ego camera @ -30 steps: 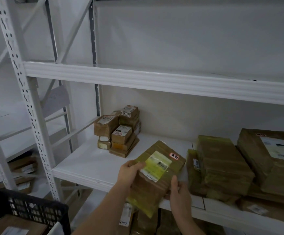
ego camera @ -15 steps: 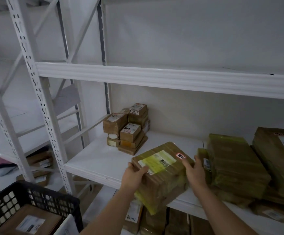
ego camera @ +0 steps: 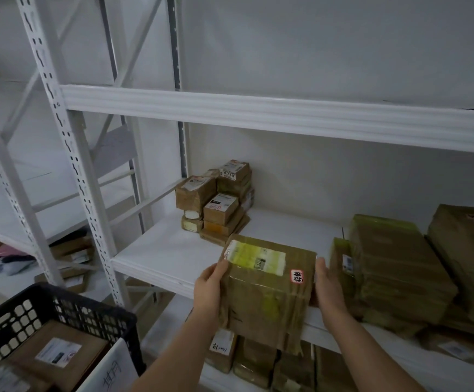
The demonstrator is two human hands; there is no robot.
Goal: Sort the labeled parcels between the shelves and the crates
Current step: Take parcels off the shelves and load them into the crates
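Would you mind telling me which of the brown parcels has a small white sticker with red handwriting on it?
The parcel held between the left hand and right hand at the shelf edge; the sticker sits beside its yellow-taped label.

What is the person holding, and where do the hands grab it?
A taped brown parcel, held between both hands: the left hand grips its left edge, the right hand presses its right side.
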